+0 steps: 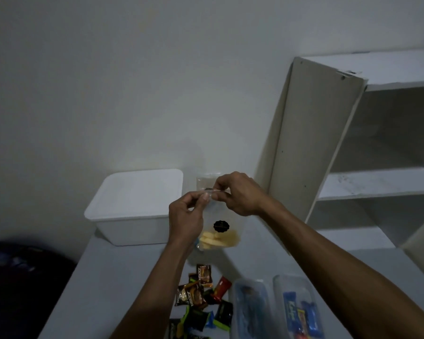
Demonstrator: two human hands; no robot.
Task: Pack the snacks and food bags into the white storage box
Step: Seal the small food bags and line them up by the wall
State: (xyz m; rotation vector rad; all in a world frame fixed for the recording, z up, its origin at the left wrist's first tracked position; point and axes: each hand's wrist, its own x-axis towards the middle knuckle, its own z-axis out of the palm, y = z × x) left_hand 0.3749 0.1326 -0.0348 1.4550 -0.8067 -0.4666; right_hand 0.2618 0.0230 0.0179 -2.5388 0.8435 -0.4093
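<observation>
A clear food bag (pixel 220 228) with a black oval sticker and pale yellow chips at its bottom hangs in the air above the table. My left hand (pixel 185 216) and my right hand (pixel 238 194) both pinch its top edge, fingertips close together. The white storage box (pixel 135 206) stands on the table to the left of the bag, with its white lid on. Several small snack packets (pixel 201 297), brown, red, green and black, lie loose on the table near me.
Two clear plastic bags (pixel 296 309) with blue-wrapped items lie at the front right of the grey table (pixel 103 289). A white shelf unit (pixel 367 167) with bare shelves stands at the right. A dark object (pixel 17 285) sits off the table's left edge.
</observation>
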